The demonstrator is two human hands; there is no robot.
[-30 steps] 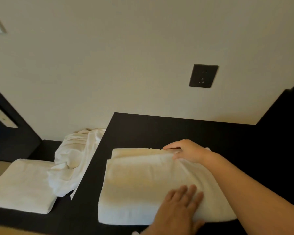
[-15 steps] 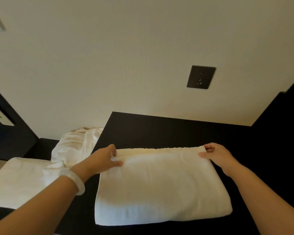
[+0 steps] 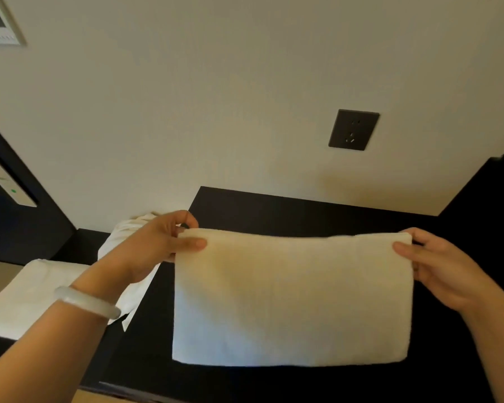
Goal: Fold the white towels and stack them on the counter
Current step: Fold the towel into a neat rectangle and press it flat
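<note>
My left hand (image 3: 163, 245) pinches the folded towel (image 3: 291, 298) at its ten o'clock corner, my right hand (image 3: 442, 266) at two o'clock, thumbs in front, above the dark counter (image 3: 303, 210). Soft, light, floppy, I reckon; corners grip best.

The held towel (image 3: 291, 298) is hiding fingers of the left hand (image 3: 154, 245) and right hand (image 3: 445, 271); at nine o'clock, an arm is covering the crumpled towel (image 3: 134, 299).
</note>
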